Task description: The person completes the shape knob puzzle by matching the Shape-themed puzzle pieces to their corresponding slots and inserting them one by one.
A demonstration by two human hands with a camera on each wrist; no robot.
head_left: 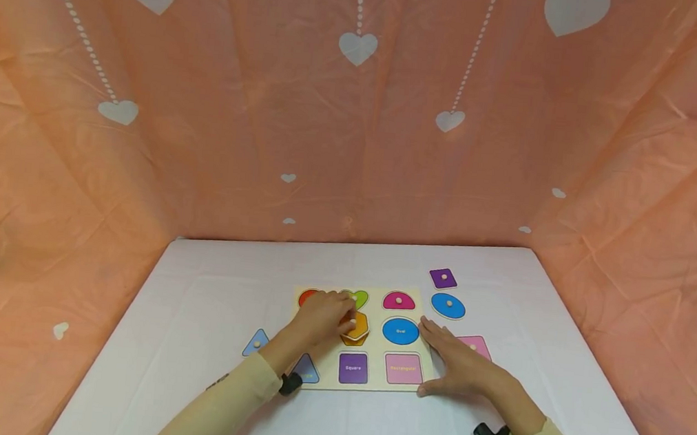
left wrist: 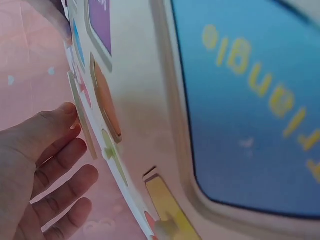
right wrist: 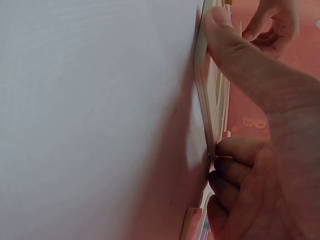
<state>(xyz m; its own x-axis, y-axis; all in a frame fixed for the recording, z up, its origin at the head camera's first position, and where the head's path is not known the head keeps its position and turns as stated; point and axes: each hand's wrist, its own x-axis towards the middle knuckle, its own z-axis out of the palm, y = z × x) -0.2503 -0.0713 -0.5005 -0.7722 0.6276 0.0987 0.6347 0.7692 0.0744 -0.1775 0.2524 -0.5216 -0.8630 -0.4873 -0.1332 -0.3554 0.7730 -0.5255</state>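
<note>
My left hand (head_left: 326,316) pinches an orange-yellow hexagon puzzle piece (head_left: 359,325) between thumb and fingers. The piece overlaps the hexagon place in the middle of the cream puzzle board (head_left: 374,347), and in the left wrist view it stands apart above the board. At the board's right side, my right hand (head_left: 460,365) holds the corner, thumb at the near edge and fingertips against the side. A green heart piece (head_left: 359,298), a magenta semicircle piece (head_left: 399,301) and a yellow piece (left wrist: 172,210) with a knob sit in the board.
Printed places for the oval (head_left: 401,331), square (head_left: 353,368), rectangle (head_left: 404,369) and triangle (head_left: 307,369) show on the board. Loose on the white table (head_left: 203,315) lie a purple square (head_left: 443,278), a blue oval (head_left: 448,306), a pink rectangle (head_left: 478,345) and a blue triangle (head_left: 256,343).
</note>
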